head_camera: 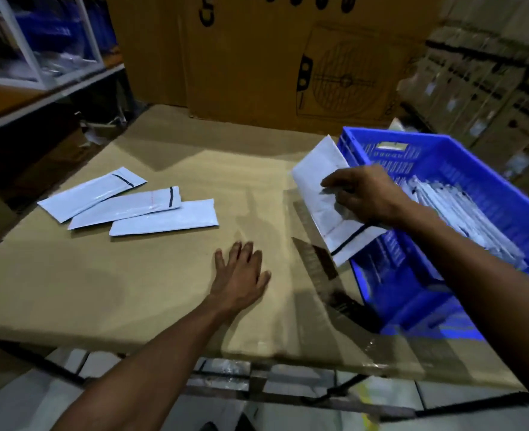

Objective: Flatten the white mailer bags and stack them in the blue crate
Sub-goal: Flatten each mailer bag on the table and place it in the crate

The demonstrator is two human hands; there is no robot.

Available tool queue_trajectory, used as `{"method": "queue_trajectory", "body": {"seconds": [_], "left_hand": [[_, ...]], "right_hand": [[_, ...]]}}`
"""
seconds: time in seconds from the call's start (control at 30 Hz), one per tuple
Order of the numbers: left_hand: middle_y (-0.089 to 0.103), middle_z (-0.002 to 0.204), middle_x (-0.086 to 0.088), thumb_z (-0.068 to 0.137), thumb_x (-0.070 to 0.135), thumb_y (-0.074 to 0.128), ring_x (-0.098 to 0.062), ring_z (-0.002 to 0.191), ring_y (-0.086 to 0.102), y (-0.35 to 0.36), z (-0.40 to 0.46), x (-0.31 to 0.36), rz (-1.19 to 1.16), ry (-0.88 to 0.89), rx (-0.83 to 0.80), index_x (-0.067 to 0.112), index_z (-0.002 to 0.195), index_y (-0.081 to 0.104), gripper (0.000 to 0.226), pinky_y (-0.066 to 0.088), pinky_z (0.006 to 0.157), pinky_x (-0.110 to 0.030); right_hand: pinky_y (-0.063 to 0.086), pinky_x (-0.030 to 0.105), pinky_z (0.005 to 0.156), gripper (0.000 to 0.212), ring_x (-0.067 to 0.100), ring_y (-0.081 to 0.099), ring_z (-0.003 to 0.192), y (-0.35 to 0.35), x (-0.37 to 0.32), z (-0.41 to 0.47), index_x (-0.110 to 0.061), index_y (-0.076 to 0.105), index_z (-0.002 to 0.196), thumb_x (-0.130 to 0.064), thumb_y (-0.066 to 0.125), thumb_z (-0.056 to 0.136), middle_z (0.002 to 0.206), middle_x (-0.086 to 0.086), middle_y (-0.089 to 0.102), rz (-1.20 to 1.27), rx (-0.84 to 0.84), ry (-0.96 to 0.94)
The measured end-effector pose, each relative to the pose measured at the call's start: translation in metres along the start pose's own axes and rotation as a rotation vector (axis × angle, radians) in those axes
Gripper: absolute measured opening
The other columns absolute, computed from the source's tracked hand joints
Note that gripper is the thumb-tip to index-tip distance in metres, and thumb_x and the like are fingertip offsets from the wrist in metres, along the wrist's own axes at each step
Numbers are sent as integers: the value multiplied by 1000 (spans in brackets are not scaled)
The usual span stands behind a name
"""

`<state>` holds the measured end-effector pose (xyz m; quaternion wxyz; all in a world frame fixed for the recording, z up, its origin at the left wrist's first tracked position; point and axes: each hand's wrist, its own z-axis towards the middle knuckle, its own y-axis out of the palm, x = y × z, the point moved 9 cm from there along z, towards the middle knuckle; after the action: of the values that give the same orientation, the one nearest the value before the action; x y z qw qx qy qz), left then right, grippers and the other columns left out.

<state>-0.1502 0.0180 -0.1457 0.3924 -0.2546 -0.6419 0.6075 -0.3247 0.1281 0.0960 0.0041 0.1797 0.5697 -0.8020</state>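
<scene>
White mailer bag (pixel 325 194) pinched in right hand (pixel 365 194) over blue crate (pixel 474 163) rim, stack (pixel 462 216) already inside, three bags (pixel 126 203) left far-left on cardboard (pixel 132 290), left hand (pixel 241 272) flat, holding nothing.

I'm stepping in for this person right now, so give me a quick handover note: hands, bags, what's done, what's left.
Right hand grips one white mailer bag at the blue crate rim, not yet laid in.
Left hand rests flat and open on the cardboard tabletop, holding nothing.
Done: a stack of bags already lies in the crate.
Left: place the held bag, then flatten and stack the three bags lying overlapped on the far left of the tabletop.
</scene>
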Motion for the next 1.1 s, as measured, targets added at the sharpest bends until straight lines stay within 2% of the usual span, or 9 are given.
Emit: {"method": "queue_trajectory", "body": {"seconds": [0.13,0.3,0.37,0.43,0.57,0.77,0.9,1.0,1.1], "left_hand": [[24,166,2,105,46,34,-23,154,13,-36,27,48,-10,-20,72,25,152,38,52,16,119,-57],[33,162,-1,103,39,45,-25,151,21,-125,85,150,-72,133,247,21,146,47,47,23,117,-56],[38,159,-2,103,37,47,-25,149,26,-154,102,193,-101,187,306,19,142,51,43,25,116,-54],[40,158,-1,103,36,48,-25,149,27,-173,115,231,-114,218,334,19,141,52,42,25,115,-51],[36,161,-2,104,40,45,-25,153,20,-177,138,297,-79,261,220,17,144,49,46,18,118,-56],[20,167,-7,103,53,40,-33,155,3,-120,151,381,25,331,-105,16,153,38,62,7,118,-68],[0,171,-4,100,70,29,-33,155,-12,-69,153,406,133,346,-298,31,162,15,74,-4,115,-71],[-7,171,-3,99,73,22,-32,154,-17,-48,155,420,166,388,-337,33,162,8,77,-6,116,-72],[-1,171,-6,101,68,23,-33,155,-11,-44,162,440,123,405,-281,22,161,17,76,0,117,-70]], "right_hand": [[48,10,82,44,1,66,100,-50,31,-17,-10,68,121,9,55,83,111,4,73,112,48,64],[60,25,67,39,0,69,76,-100,96,-43,-15,71,114,8,56,86,104,3,74,217,109,188],[59,22,61,36,9,71,76,-117,121,-54,-12,71,114,8,55,88,102,4,74,231,115,223],[61,33,72,33,17,73,83,-134,141,-65,-15,72,112,1,58,87,102,3,75,135,136,227],[54,42,90,31,23,70,100,-151,179,-79,-15,71,115,-10,64,85,106,6,75,-112,105,206],[53,41,85,59,34,65,98,-154,221,-100,-19,56,138,3,59,83,117,17,68,-311,-31,218],[40,36,76,69,40,59,108,-158,232,-113,-26,38,151,-3,56,88,122,26,58,-469,-94,253],[37,35,70,71,39,58,105,-163,236,-118,-27,32,153,-3,53,90,119,26,58,-556,-106,251],[32,33,69,71,39,57,108,-166,243,-120,-25,32,153,-4,54,89,121,25,58,-608,-141,280]]}}
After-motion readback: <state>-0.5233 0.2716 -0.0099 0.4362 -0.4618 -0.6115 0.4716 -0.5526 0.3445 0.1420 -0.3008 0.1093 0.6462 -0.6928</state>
